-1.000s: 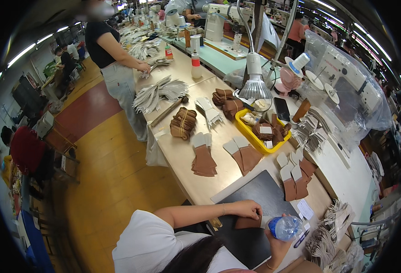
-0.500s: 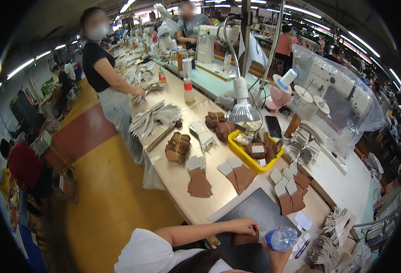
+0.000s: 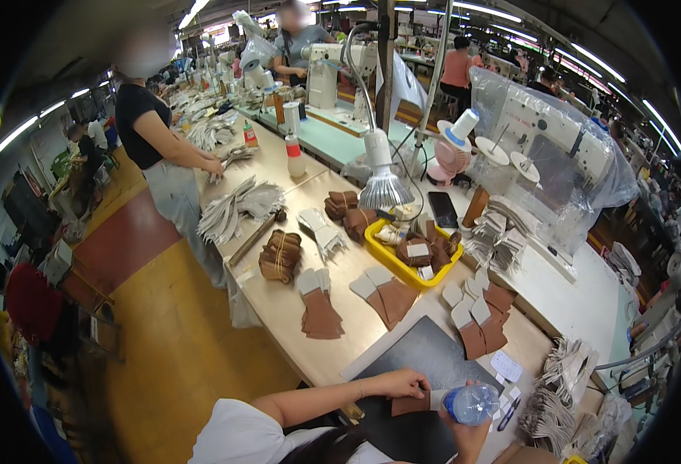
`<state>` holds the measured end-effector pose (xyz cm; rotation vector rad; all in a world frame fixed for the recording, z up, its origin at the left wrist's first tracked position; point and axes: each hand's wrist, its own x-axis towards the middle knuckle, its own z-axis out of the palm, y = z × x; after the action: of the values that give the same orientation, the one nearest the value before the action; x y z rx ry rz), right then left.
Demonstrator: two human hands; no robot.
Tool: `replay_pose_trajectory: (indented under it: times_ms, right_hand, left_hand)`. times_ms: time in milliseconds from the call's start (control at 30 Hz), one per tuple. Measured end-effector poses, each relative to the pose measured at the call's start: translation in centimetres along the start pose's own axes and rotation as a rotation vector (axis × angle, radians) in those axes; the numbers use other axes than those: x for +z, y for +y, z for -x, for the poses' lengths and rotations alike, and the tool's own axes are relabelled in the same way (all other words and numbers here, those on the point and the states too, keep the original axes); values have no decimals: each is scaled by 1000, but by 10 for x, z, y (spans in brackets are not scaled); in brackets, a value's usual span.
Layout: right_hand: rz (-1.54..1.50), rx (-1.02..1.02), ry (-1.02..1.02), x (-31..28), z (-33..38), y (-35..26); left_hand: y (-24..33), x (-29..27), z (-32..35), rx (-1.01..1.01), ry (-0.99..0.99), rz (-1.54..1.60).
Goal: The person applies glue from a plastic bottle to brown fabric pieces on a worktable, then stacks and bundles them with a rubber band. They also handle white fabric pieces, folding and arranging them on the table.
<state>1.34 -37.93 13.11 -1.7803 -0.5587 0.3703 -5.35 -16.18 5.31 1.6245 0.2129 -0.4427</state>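
Observation:
My left hand (image 3: 405,382) has its fingers curled together at the top edge of a brown leather piece (image 3: 408,405) with a pale grey end. The piece lies at the near edge of a dark grey mat (image 3: 433,349). My right hand (image 3: 466,435) is wrapped round a clear plastic bottle (image 3: 476,404) with a blue band, just right of the piece. Beyond the mat, a group of brown pieces with grey ends (image 3: 480,319) lies fanned out. Two smaller fans, one brown fan (image 3: 321,313) and another fan (image 3: 387,296), lie farther left.
A yellow basket (image 3: 420,280) holds brown bundles under a lamp (image 3: 384,182). Paper slips (image 3: 506,366) and a pen (image 3: 509,414) lie right of the bottle, near stacked grey pieces (image 3: 549,417). A co-worker (image 3: 155,131) stands at the table's far left; a plastic-covered sewing machine (image 3: 549,139) stands right.
The view has shifted slightly, so the table's things sit a little farther left. More of the brown piece and its pale end shows beside my left hand. The bottle stays in my right hand.

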Motion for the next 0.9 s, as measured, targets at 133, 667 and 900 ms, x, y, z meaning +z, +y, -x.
replay_pose_trajectory:
  times_ms: [133, 667, 900]
  right_hand:
    - [-99, 98, -1, 2, 4, -20]
    - [66, -51, -8, -3, 3, -4]
    - [69, -84, -31, 1, 0, -5]
  left_hand:
    - [-9, 4, -3, 50, -7, -4]
    - [-2, 0, 0, 71, 8, 49]
    - [-9, -1, -5, 120, 35, -37]
